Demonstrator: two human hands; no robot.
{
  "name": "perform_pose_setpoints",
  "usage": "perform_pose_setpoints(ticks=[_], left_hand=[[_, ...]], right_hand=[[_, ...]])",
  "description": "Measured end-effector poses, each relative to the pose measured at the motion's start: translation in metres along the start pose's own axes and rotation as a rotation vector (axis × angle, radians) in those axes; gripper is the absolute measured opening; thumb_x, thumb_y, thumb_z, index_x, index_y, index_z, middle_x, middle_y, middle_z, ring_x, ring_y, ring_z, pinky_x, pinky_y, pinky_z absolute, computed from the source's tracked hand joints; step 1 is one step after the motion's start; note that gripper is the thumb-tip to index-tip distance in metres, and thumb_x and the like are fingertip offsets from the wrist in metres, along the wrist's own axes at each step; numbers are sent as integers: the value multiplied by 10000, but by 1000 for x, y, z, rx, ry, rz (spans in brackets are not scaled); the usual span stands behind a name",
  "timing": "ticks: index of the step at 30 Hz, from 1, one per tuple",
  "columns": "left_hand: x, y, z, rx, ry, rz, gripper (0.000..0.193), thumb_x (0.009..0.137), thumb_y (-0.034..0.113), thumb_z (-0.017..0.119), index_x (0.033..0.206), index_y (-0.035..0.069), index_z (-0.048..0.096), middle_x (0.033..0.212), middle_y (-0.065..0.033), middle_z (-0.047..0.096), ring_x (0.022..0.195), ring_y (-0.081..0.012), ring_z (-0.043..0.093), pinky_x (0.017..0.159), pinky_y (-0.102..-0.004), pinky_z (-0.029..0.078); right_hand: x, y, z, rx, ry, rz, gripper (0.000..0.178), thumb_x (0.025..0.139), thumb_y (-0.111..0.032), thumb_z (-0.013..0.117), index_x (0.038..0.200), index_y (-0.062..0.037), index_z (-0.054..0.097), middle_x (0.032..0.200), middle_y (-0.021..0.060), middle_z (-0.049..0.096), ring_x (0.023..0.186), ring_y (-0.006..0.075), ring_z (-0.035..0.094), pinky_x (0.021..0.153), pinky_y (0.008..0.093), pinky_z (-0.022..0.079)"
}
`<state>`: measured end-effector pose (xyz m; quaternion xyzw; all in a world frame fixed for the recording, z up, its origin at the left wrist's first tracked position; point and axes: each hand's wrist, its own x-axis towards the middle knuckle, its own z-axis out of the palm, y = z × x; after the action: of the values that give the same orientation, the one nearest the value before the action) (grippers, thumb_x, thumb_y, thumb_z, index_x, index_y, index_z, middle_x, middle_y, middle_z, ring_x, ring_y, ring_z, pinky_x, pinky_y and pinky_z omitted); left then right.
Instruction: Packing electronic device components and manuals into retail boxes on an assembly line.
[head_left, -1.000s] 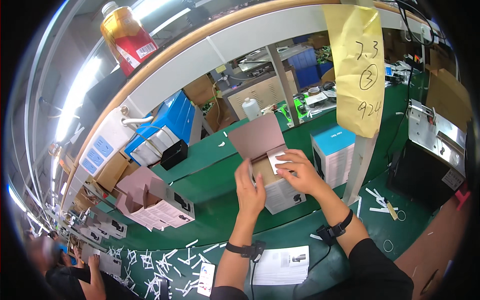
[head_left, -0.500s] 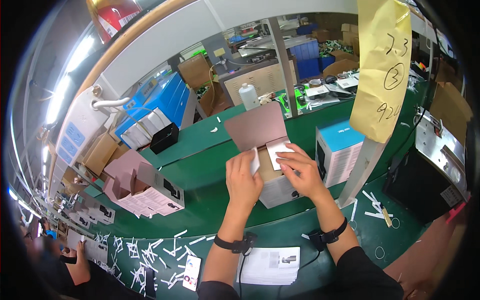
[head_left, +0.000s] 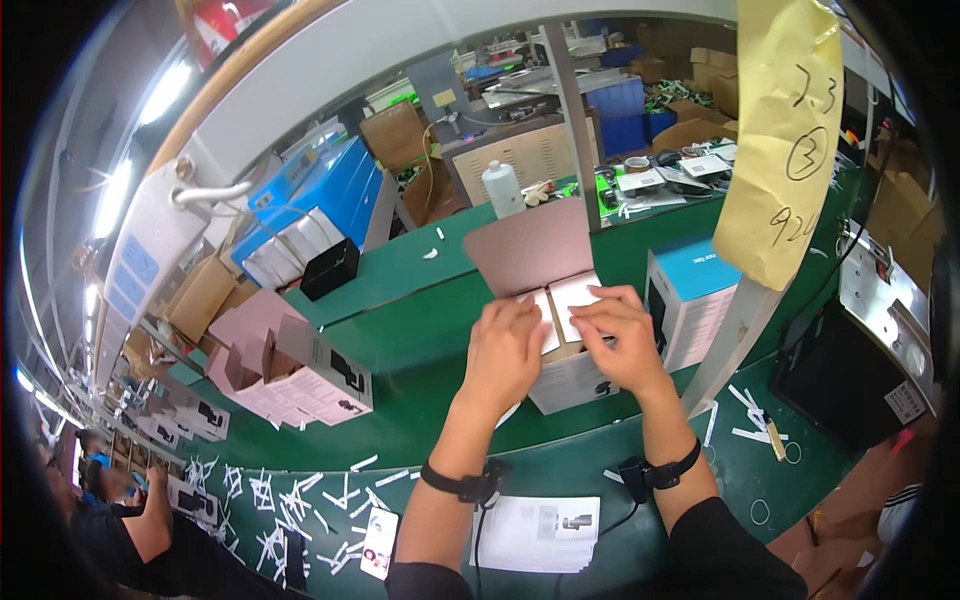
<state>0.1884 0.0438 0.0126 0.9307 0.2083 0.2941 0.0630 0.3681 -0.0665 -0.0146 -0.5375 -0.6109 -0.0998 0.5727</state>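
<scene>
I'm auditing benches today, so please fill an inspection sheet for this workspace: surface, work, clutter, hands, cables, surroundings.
Surface: green bench, partly covered.
Job's things: open box between the hands, lid raised, two white flaps folded inward.
Clutter: paper strips scattered left, a few right.
Hands: left hand and right hand each touch a flap.
Cables: black cable at each wristband.
Surroundings: co-worker at left; blue-topped box and black machine at right.

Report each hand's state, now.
Left hand: on the left flap; grip can't be told.
Right hand: on the right flap; grip can't be told.
</scene>
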Motion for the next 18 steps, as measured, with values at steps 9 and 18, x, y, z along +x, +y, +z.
perform_pose_setpoints(ticks=[9,18], left_hand=[[10,-20,52,-606,330,-659,978,824,125,781,1574,-1,165,1500,-240,376,1457,-364,282,1220,-479,212],[6,-4,49,-607,351,106,531,644,191,915,1045,67,590,1211,-160,628,1168,-361,610,1114,-552,381]], right_hand=[[-7,15,21,185,139,398,783,820,8,634,1527,-62,304,1486,178,426,1461,329,280,1165,477,291],[-15,51,-1,360,89,-10,392,767,-111,761,1132,-49,632,1298,145,556,1375,397,454,1147,504,340]])
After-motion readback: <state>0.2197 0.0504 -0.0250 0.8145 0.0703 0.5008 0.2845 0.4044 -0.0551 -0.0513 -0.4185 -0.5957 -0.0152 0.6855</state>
